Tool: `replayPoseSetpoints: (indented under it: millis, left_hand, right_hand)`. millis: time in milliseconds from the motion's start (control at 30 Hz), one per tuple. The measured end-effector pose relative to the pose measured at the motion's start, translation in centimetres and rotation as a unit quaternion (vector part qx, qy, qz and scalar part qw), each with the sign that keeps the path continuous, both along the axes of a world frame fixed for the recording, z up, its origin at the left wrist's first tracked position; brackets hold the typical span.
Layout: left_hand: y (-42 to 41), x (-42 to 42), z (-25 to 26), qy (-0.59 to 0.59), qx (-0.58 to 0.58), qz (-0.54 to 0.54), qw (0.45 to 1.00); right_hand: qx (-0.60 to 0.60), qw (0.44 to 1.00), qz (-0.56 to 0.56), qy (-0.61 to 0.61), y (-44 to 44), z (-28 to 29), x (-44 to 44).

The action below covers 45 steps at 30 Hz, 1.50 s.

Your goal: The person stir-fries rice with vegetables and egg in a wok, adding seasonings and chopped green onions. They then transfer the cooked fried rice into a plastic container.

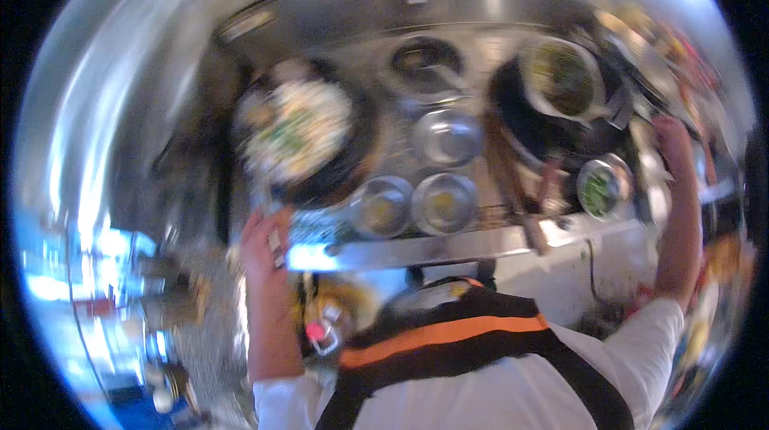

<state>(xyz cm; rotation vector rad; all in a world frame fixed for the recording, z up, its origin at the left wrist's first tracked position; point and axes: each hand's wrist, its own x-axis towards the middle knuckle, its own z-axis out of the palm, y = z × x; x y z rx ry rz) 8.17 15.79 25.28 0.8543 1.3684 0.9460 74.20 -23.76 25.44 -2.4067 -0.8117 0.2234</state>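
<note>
My left hand (264, 240) is at the lower left, closed around what looks like the handle of a wok (348, 174). Pale food with chopped greens (303, 129) fills that wok. At the right, my right hand (670, 132) reaches beside a metal bowl of chopped greens (601, 189); motion blur hides whether it holds anything. Near it, a light-rimmed pot with green contents (562, 78) stands over a dark wok (522, 111).
Between the woks stand an empty-looking metal bowl (447, 136) and two bowls with yellow contents (444, 204), (382, 207). A dark pan (426, 63) with a utensil sits behind. A metal counter edge (420, 249) runs before me.
</note>
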Motion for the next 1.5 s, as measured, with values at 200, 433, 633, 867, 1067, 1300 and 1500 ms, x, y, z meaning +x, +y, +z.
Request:
replayPoseSetpoints:
  millis: [200, 433, 633, 867, 1067, 1300, 1500]
  left_hand:
    - [-0.2, -9.5, 1.1, -0.082, 0.074, -0.089, 0.99]
    - [-0.6, -15.2, 1.4, -0.058, 0.087, -0.088, 0.991]
    - [-1.6, -17.9, 0.3, -0.075, 0.078, -0.073, 0.991]
    - [-1.2, -18.9, -0.8, -0.102, 0.072, -0.062, 0.99]
    - [-0.3, -17.7, -1.3, -0.101, 0.081, -0.065, 0.989]
    - [1.1, -13.4, -2.1, -0.127, 0.057, -0.096, 0.986]
    - [1.7, -8.0, -4.1, -0.061, 0.023, -0.064, 0.996]
  right_hand:
    - [0.106, 0.971, 0.209, -0.04, 26.0, 7.7, -20.6]
    - [0.142, 0.941, 0.305, 0.04, 49.0, 10.7, -39.3]
    - [0.067, 0.913, 0.366, -0.168, 59.2, 13.0, -41.8]
    - [0.155, 0.891, 0.364, -0.224, 61.1, 13.1, -45.5]
    - [0.012, 0.891, 0.345, -0.295, 61.8, 11.7, -46.7]
    - [-0.019, 0.919, 0.287, -0.269, 50.8, 10.8, -41.3]
    - [0.041, 0.953, 0.142, -0.263, 28.8, 12.2, -26.5]
